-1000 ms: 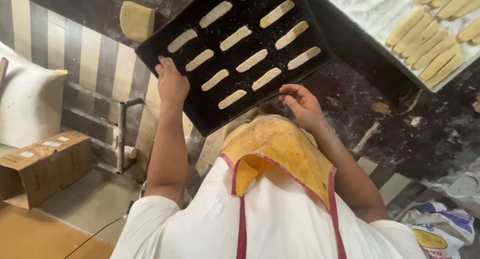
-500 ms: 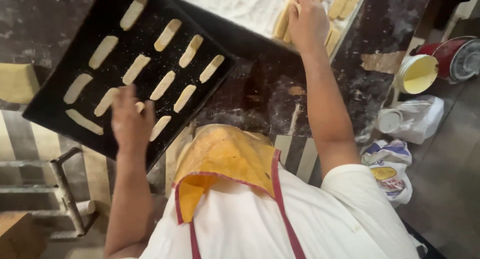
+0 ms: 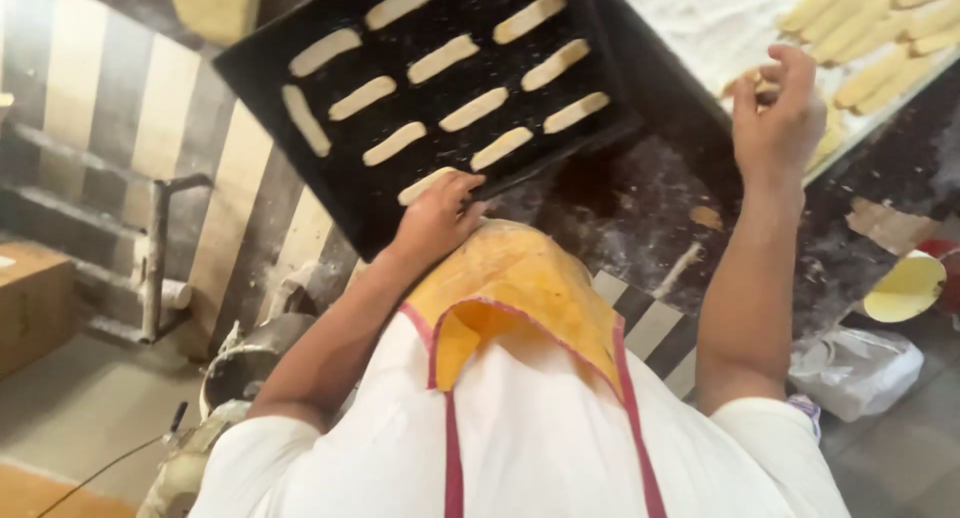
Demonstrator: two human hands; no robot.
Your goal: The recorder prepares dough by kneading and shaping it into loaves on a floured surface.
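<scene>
- The left hand (image 3: 437,213) lies flat and open on the near edge of the black baking tray (image 3: 300,168), fingers spread over the rim, one fingertip touching the nearest dough strip (image 3: 425,185). It grips nothing; it only presses on the tray.
- The tray sits tilted across the dark worktop (image 3: 640,218) and carries pale dough strips in rows, such as the one at its centre (image 3: 473,109), each lying apart from its neighbours.
- The right hand (image 3: 778,108) is raised over the far right, fingers curled and pinched round a small pale piece of dough (image 3: 752,81); how firmly it is pinched cannot be told.
- Just beyond that hand lies a floured board (image 3: 720,18) with more dough sticks (image 3: 870,28) packed side by side.
- A yellow dough slab (image 3: 215,3) rests at the top left, just past the tray's corner.
- The person wears a white apron with red trim (image 3: 520,428) and a yellow cloth (image 3: 510,288) at the chest.
- At the right, below the worktop, stands a round yellow tub (image 3: 905,288), and beside it a white plastic bag (image 3: 858,368) lies slumped on the floor.
- A brown cardboard box (image 3: 30,303) sits at the far left, near a striped wall panel (image 3: 100,108).
</scene>
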